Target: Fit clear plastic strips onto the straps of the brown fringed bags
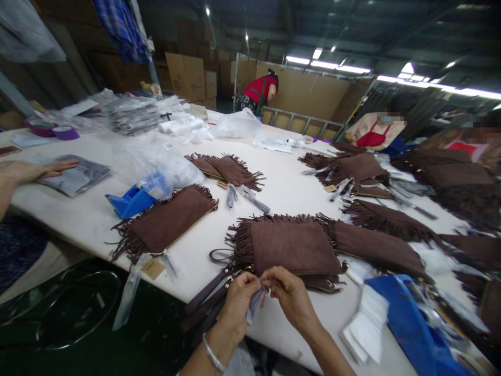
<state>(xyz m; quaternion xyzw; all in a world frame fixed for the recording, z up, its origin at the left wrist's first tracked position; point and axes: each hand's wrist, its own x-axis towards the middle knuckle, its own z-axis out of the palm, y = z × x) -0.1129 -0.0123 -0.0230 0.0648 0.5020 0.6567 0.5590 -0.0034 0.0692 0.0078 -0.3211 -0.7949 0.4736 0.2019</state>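
Observation:
My left hand (243,300) and my right hand (287,292) meet at the table's front edge, fingertips pinched together. Between them hangs a small greyish plastic wrapper (255,305), closed in my left fingers; my right fingers pinch at its top, where the detail is too small to make out. Just beyond my hands lies a brown fringed suede pouch (293,245) with a gold zip, stacked over another. Dark wrist straps (209,290) with metal clasps stick out to the left of my left hand. A silver bangle (213,354) circles my left wrist.
More fringed pouches (168,219) lie about the white table (282,193). Blue bins (415,324) stand at right and left. White packets (366,326) lie right of my hands. A co-worker's hand (58,168) rests on a bagged item (80,177); other people (256,91) work further back.

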